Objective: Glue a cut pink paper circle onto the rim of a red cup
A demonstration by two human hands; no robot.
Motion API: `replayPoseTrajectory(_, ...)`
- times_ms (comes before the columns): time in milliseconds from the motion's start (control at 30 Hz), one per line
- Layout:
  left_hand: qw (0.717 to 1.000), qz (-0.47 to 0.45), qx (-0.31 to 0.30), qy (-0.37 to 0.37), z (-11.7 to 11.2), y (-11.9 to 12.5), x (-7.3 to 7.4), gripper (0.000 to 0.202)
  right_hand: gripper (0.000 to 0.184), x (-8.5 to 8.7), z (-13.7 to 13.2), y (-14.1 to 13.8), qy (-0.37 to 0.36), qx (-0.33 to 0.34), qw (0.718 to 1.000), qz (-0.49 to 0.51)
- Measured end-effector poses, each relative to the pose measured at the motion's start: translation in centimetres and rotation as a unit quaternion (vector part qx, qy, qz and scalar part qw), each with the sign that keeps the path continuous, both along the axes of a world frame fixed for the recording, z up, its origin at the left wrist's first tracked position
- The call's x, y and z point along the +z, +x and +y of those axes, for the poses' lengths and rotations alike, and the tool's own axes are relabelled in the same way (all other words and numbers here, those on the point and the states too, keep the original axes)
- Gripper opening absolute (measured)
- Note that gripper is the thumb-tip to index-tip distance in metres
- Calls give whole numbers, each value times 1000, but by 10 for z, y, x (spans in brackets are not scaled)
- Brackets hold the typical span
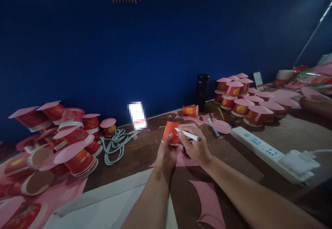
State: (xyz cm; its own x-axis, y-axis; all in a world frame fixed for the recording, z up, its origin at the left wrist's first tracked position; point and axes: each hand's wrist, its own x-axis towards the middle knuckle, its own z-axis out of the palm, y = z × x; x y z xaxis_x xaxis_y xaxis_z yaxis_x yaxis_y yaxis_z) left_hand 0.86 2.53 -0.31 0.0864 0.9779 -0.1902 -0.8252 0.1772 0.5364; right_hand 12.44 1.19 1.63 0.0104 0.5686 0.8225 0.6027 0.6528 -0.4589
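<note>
A red paper cup (169, 129) is gripped in my left hand (166, 156), held up above the table with its white rim toward me. My right hand (198, 146) is closed on a white marker (188, 134) with a dark end, its tip at the right side of the cup. Under my hands lies pink paper (185, 160) on the brown table, along with a dark object partly hidden by my right hand. Just beyond, another red cup (190, 110) with gold characters rests on its side.
Red cups topped with pink discs pile up at left (77, 159) and stand stacked at right (241, 108). A black bottle (202, 92), a pale blue cable (114, 147), a lit phone (137, 115) and a power strip (267, 153) surround the work area. Someone's hand (313, 102) shows at far right.
</note>
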Motion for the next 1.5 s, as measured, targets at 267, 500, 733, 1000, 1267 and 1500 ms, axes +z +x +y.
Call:
replayPoseTrajectory(267,1000,-2,-5,9,1,0,-1,25,14,-2,1,0,8,-2,1000,-8)
replayPoseTrajectory(500,1000,-10,-4,8,-1,0,2,20,14,-2,0,0,1,-5,1000,-18)
replayPoseTrajectory(733,1000,-11,-1,6,-1,1,3,16,14,-1,0,-2,1,-1,1000,-20)
replayPoseTrajectory(1000,999,-42,6,-18,0,0,2,17,14,2,-4,-2,-14,1,999,44)
replayPoseTrajectory(1267,999,-35,-1,-30,-3,1,7,15,14,2,-1,0,-36,10,997,67)
replayPoseTrajectory(1500,1000,-20,3,-19,-4,3,9,17,15,0,0,0,-22,-2,999,48)
